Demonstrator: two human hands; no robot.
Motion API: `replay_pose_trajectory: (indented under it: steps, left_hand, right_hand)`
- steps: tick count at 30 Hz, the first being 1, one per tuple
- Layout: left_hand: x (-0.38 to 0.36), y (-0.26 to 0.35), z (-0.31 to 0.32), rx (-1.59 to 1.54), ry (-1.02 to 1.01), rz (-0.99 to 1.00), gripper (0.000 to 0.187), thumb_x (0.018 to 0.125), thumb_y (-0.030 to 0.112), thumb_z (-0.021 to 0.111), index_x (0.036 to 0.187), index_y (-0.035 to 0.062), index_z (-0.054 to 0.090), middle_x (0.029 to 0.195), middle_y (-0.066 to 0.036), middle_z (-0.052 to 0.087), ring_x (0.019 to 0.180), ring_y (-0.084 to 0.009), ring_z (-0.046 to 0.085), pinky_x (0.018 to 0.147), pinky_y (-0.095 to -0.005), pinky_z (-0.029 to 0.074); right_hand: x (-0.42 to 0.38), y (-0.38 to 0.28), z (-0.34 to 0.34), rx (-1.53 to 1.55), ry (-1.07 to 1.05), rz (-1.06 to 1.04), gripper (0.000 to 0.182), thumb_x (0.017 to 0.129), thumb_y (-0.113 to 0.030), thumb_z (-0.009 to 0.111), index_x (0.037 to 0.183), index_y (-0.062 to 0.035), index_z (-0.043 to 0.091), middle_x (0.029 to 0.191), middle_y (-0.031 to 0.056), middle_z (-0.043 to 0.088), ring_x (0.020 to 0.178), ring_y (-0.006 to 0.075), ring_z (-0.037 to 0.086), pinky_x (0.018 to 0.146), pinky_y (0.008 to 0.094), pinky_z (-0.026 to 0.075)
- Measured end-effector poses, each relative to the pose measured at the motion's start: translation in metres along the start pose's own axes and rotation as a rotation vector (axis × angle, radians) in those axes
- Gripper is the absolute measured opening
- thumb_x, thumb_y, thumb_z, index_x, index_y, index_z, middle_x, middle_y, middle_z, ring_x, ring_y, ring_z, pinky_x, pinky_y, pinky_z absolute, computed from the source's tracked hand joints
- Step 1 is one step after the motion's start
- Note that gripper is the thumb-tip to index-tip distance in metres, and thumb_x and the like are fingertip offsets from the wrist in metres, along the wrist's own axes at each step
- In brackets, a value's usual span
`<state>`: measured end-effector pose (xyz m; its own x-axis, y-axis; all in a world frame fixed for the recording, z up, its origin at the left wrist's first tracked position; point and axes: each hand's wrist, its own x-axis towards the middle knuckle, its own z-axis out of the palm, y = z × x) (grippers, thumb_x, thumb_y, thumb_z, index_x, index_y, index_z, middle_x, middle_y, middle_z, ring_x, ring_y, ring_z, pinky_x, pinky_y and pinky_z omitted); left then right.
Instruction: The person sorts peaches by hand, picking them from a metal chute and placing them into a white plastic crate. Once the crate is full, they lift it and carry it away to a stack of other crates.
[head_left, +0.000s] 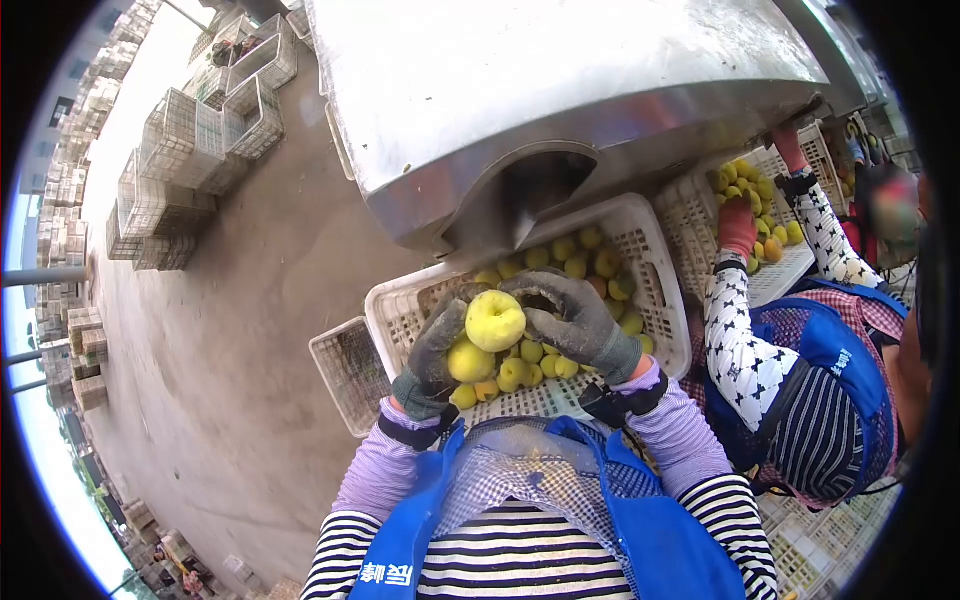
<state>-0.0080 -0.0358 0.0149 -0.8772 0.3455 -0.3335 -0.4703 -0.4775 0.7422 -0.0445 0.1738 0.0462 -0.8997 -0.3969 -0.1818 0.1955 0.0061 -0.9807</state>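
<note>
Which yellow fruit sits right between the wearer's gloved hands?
The large-looking fruit with its dimple showing; it partly hides the neighbouring fruit below, while others lie in the white crate.

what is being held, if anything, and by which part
The left hand holds a yellow fruit by its left side, apparently with a second fruit below it; whether the right hand touches either is unclear.

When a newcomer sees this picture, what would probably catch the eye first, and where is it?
Probably the bright yellow fruit at the centre, between the gloved left hand and right hand, above a white plastic crate of fruit. Next, perhaps, the large shiny metal casing across the top, then a co-worker's red glove at the right.
</note>
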Motion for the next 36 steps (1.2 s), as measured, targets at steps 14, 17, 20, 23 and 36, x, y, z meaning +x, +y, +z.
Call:
replay_pose_trajectory:
  steps: [14,17,20,23,36]
  left_hand:
    - [-0.004,-0.031,-0.006,-0.002,0.039,0.115,0.053,0.090,0.020,0.069,0.134,0.0030,0.044,0.122,-0.015,0.057,0.112,-0.0215,0.057,0.095,-0.0348,0.050]
    - [-0.003,-0.044,-0.012,0.006,0.095,0.188,0.051,0.092,0.021,0.066,0.133,0.0013,0.043,0.122,-0.014,0.056,0.111,-0.0204,0.057,0.094,-0.0347,0.050]
    - [0.000,-0.042,-0.019,0.199,0.138,0.227,0.048,0.095,0.019,0.062,0.134,0.0002,0.042,0.125,-0.018,0.054,0.111,-0.0226,0.057,0.094,-0.0359,0.050]
    - [0.017,-0.053,-0.040,0.237,0.188,0.336,0.049,0.095,0.013,0.061,0.137,-0.0011,0.041,0.130,-0.022,0.050,0.112,-0.0275,0.059,0.093,-0.0372,0.051]
    - [0.012,-0.050,-0.058,0.758,0.152,0.483,0.063,0.088,0.005,0.067,0.143,-0.0022,0.037,0.133,-0.017,0.054,0.120,-0.0245,0.056,0.101,-0.0355,0.047]
  right_hand:
    - [-0.039,0.015,0.038,-0.592,0.274,-0.070,0.070,0.069,-0.035,0.086,0.122,-0.0029,0.054,0.108,0.0141,0.060,0.089,0.0261,0.063,0.075,0.0348,0.054]
    - [-0.028,0.032,0.050,-0.631,0.386,-0.141,0.067,0.069,-0.035,0.085,0.120,-0.0032,0.056,0.107,0.0142,0.060,0.091,0.0287,0.063,0.078,0.0384,0.053]
    - [-0.007,0.035,0.053,-0.687,0.382,-0.239,0.064,0.068,-0.034,0.085,0.118,-0.0041,0.058,0.106,0.0143,0.060,0.093,0.0315,0.062,0.079,0.0407,0.053]
    - [0.024,0.045,0.047,-0.785,0.476,-0.334,0.060,0.069,-0.035,0.082,0.116,-0.0054,0.060,0.106,0.0150,0.060,0.095,0.0333,0.061,0.078,0.0425,0.052]
    - [0.123,0.065,0.012,-1.129,0.277,-0.160,0.062,0.067,-0.048,0.082,0.109,-0.0078,0.062,0.100,0.0131,0.066,0.085,0.0339,0.065,0.076,0.0432,0.053]
